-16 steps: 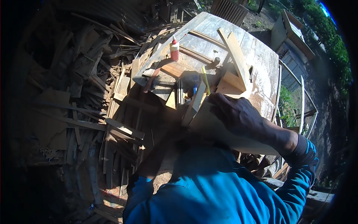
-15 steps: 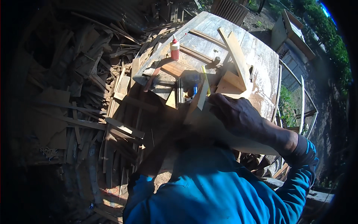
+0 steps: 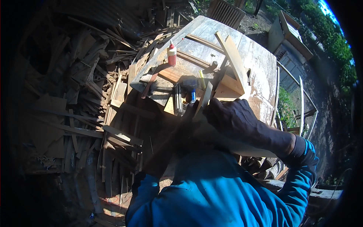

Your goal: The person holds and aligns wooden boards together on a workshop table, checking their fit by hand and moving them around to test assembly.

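Low in the centre of the head view, a pale thin wood strip (image 3: 206,94) stands tilted between my hands. My left hand (image 3: 184,120) is in deep shadow, closed around the strip's lower left side; its fingers show only dimly. On the other side, my right hand (image 3: 234,116) has its fingers curled together by the strip's edge, and whatever they pinch is hidden. Just beyond lie a yellow stick-like piece (image 3: 202,79), a small blue tube-like item (image 3: 193,95) and a dark ridged metal piece (image 3: 177,97). A hammer (image 3: 152,83) rests farther left.
The worktable (image 3: 261,56) carries a red-and-white squeeze bottle (image 3: 171,55), wooden rails (image 3: 194,58) and a long pale board (image 3: 232,60) leaning across a wooden block (image 3: 230,85). Heaped scrap wood (image 3: 81,75) fills the left. A wooden cabinet (image 3: 285,34) stands at the far right.
The whole view has shifted slightly. The wood strip has moved a little up and right against the table, my left hand shows more clearly, and my right hand has come closer to it.
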`<state>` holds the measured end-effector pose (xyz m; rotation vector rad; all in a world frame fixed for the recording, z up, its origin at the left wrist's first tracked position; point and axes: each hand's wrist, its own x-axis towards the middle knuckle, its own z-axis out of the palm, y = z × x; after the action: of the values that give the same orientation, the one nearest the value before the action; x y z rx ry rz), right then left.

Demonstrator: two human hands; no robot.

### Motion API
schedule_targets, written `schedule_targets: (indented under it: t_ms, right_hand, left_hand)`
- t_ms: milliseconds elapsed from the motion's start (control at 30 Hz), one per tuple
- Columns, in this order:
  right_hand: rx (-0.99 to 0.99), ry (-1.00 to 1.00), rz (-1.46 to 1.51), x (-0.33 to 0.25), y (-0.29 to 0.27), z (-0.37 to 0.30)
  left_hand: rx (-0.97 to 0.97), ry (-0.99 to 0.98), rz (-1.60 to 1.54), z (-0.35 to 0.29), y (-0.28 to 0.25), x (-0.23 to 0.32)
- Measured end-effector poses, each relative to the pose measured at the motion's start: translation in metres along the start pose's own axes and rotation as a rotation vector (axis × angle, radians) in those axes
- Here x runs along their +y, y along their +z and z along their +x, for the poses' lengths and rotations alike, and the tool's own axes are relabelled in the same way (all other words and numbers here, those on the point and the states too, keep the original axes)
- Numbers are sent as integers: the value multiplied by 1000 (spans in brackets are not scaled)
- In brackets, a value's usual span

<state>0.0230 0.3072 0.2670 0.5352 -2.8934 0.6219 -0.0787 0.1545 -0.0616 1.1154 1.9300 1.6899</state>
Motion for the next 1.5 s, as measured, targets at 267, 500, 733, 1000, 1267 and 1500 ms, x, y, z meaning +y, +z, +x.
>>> schedule_targets:
  t_ms: [267, 500, 733, 1000, 1267, 1500]
  right_hand:
    - [-154, 68, 59, 2, -8, -3]
    - [-308, 77, -55, 2, -31, -33]
    - [-103, 109, -82, -12, -115, -32]
    - [-23, 151, -242, -11, -145, -21]
    - [-59, 45, -171, 1, -130, -20]
    - [-13, -202, -295, -3, -122, -3]
  left_hand:
    - [5, -277, -323, 12, -2, 38]
    - [112, 457, 196, 14, 7, 105]
    - [99, 401, 125, 55, -1, 190]
    - [116, 319, 110, 93, 3, 226]
    - [247, 586, 230, 94, 18, 191]
    - [236, 465, 77, 91, 13, 180]
